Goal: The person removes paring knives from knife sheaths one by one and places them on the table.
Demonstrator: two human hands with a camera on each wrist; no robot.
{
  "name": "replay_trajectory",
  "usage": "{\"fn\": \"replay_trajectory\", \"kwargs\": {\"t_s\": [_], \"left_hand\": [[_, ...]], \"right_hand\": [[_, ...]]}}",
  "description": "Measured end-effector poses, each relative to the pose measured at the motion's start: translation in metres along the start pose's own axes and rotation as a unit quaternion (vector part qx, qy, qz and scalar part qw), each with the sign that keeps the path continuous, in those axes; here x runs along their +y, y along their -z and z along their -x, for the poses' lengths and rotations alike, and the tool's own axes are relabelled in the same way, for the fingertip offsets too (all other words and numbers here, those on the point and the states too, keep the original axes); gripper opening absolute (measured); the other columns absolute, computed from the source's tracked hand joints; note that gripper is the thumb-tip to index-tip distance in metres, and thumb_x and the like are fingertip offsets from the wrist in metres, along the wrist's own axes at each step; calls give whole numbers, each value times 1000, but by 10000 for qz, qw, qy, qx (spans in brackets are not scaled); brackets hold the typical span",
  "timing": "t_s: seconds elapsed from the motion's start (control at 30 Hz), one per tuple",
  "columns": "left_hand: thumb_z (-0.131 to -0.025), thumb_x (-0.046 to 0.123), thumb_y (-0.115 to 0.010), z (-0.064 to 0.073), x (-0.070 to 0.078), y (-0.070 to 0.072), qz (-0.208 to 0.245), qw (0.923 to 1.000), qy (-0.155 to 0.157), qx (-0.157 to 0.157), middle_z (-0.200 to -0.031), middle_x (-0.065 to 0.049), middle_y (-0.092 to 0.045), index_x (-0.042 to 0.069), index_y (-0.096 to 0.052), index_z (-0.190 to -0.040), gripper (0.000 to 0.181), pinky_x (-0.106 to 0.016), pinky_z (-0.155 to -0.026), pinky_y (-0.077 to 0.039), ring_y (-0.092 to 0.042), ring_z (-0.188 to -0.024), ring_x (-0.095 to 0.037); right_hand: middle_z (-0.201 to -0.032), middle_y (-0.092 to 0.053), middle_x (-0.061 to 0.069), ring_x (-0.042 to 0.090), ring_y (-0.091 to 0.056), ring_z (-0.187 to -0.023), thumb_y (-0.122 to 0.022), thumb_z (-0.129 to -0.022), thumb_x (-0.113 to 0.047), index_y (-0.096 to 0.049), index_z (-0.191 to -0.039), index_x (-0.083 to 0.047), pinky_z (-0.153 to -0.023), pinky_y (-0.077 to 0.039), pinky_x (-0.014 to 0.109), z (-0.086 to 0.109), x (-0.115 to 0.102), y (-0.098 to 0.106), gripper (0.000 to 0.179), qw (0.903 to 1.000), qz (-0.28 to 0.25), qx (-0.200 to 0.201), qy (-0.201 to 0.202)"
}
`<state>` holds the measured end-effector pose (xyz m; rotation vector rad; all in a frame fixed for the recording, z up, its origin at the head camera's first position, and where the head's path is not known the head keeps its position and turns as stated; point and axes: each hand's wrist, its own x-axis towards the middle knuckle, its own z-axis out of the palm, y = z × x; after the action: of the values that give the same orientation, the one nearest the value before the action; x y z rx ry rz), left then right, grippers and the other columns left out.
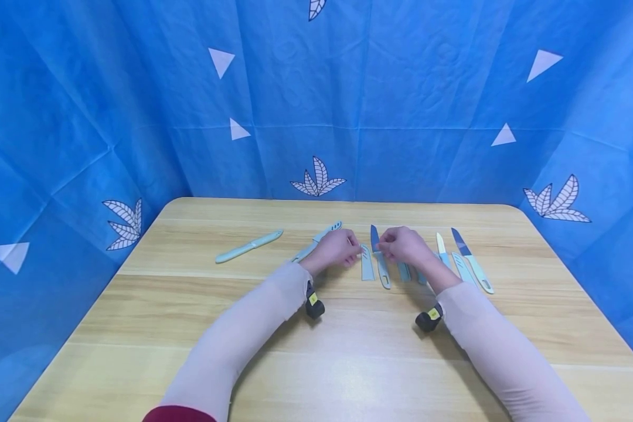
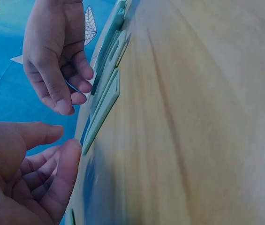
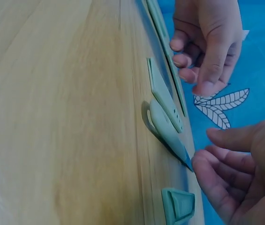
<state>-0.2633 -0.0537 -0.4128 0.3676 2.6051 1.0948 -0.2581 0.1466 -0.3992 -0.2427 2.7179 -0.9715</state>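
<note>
Curtain (image 1: 295, 88) behind table (image 1: 348, 351), sheath (image 1: 367, 266) beside knife (image 1: 383, 272)

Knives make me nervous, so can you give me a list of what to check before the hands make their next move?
1. Left hand empty: ok.
2. Right hand empty: ok.
3. Right fingers clear of the middle knife's blade: cannot tell; they are very close, maybe touching.
4. Middle knife covered: not ok, its blade is bare.
5. Loose cover beside that knife: ok.
6. Far-left knife covered: ok.
</note>
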Motion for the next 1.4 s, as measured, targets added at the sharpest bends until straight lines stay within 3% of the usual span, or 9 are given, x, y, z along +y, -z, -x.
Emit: {"fn": "replay_trajectory", "kwargs": {"t_s": [0.17,0.47,0.57,0.77,1.0,1.23,1.4], "left_hand": [[-95,30,-66,-2,-3,9,-738,9965,-181,358,-76,1,-65,15,-62,-95,16,-23,-52,-50,-60,-61,-12],[-96,26,-65,-9,-17,21,-938,9917,-651,598,-86,2,-64,12,-59,-114,24,-23,-55,-53,-60,-61,-12],[-96,24,-65,-11,-19,26,-1215,9859,-858,770,-93,2,-64,11,-58,-121,29,-23,-62,-54,-61,-65,-12],[-96,24,-65,-15,-23,32,-1902,9703,-1036,1077,-110,-3,-64,11,-60,-123,31,-30,-88,-53,-60,-97,-17],[-95,27,-65,-18,-29,34,-2150,9685,-648,1078,-119,-7,-61,10,-60,-127,36,-35,-101,-49,-57,-110,-24],[-95,28,-64,-22,-33,37,-2360,9676,-89,899,-122,-11,-60,7,-56,-134,45,-36,-97,-50,-56,-106,-24],[-96,28,-63,-24,-33,37,-2558,9636,83,774,-118,-11,-61,7,-57,-134,45,-35,-96,-49,-57,-104,-24]], "right_hand": [[-91,-68,8,20,-64,-76,-62,-98,-22,-66,-103,-7,-67,-56,32,-1,-1,-2,17,9993,-119,69,340],[-104,-68,10,24,-65,-91,-61,-98,-20,-65,-109,-6,-76,-58,34,-2,-9,-7,18,9977,-393,204,507],[-106,-69,10,26,-64,-96,-62,-97,-22,-66,-110,-7,-83,-56,39,-3,-12,-8,20,9970,-343,289,639],[-113,-68,11,29,-62,-107,-63,-97,-23,-64,-119,-3,-95,-52,45,-7,-15,-10,30,9945,-402,295,922],[-127,-62,15,34,-56,-119,-64,-96,-23,-59,-130,-4,-99,-51,47,-10,-18,-15,40,9930,-349,335,1076],[-134,-58,16,37,-52,-123,-64,-96,-25,-57,-133,-6,-102,-48,50,-12,-20,-19,42,9937,71,419,1036],[-135,-57,15,36,-52,-124,-64,-96,-26,-57,-133,-6,-103,-46,51,-14,-23,-21,43,9932,317,518,992]]}}
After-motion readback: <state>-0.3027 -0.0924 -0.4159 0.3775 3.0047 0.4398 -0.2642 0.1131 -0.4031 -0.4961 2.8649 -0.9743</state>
